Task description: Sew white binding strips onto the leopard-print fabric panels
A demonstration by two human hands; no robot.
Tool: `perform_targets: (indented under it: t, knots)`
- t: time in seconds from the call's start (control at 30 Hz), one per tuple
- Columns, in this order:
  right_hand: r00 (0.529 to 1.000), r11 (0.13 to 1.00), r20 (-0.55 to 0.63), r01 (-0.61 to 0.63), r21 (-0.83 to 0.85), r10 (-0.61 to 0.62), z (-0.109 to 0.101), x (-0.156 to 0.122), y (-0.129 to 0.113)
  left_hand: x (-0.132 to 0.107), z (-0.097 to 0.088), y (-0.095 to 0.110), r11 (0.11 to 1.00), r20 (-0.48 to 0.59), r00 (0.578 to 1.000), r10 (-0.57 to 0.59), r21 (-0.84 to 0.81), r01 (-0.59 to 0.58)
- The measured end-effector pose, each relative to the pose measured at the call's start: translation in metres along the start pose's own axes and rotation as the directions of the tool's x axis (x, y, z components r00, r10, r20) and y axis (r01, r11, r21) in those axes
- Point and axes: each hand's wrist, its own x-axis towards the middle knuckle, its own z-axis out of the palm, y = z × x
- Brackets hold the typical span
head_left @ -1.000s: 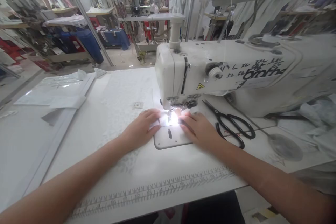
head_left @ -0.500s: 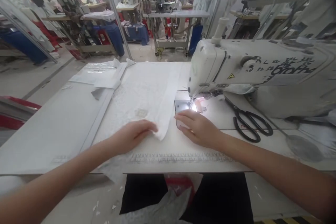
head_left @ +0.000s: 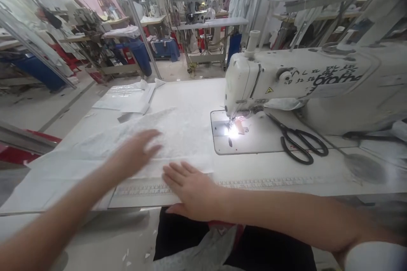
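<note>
White lace-like fabric (head_left: pixel 178 135) is spread over the table left of the sewing machine (head_left: pixel 273 80). My left hand (head_left: pixel 140 152), blurred by motion, is over the fabric with thumb and fingers apart, holding nothing I can see. At the fabric's near edge my right hand (head_left: pixel 193 190) lies flat, palm down, with fingers stretched out. Its wrist is close to the printed ruler strip (head_left: pixel 254 183) along the table front. The lit needle area (head_left: pixel 233 129) has no hand beside it.
Black-handled scissors (head_left: pixel 295 139) lie right of the needle, under the machine arm. A packet of white sheets (head_left: pixel 124 97) sits at the table's back left. A round grey mesh-like piece (head_left: pixel 365 168) lies at the right. Other sewing stations stand behind.
The fabric has been turned and spread out, its straight edge now along the table front. My right hand moved left from the needle plate onto it. My left hand moved left and let go.
</note>
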Motion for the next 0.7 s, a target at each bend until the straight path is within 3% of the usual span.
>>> perform_targets:
  t: [0.07, 0.13, 0.2, 0.3, 0.5, 0.7]
  knots:
    - [0.999, 0.999, -0.013, -0.046, 0.007, 0.046, -0.008, -0.028, 0.009, 0.014, 0.038, 0.026, 1.0, 0.127, 0.992, -0.006, 0.018, 0.004]
    - [0.994, 0.994, -0.019, -0.105, -0.001, 0.105, -0.018, -0.056, 0.026, 0.027, 0.067, 0.048, 0.999, 0.134, 0.991, 0.021, 0.033, -0.026]
    - [0.99, 0.99, -0.018, -0.141, -0.027, 0.141, -0.028, -0.079, 0.044, 0.041, 0.084, 0.063, 0.998, 0.108, 0.993, 0.038, 0.045, -0.044]
    - [0.988, 0.984, -0.039, -0.154, -0.085, 0.151, -0.04, -0.098, 0.071, 0.066, 0.092, 0.076, 0.996, 0.12, 0.992, 0.042, 0.067, -0.051]
    - [0.967, 0.958, -0.179, -0.217, -0.185, 0.184, -0.051, -0.106, 0.12, 0.121, 0.102, 0.091, 0.988, 0.083, 0.994, 0.068, 0.134, -0.079]
    - [0.937, 0.948, -0.239, -0.291, -0.126, 0.256, -0.053, -0.111, 0.134, 0.144, 0.103, 0.09, 0.982, 0.047, 0.992, 0.117, 0.145, -0.122]
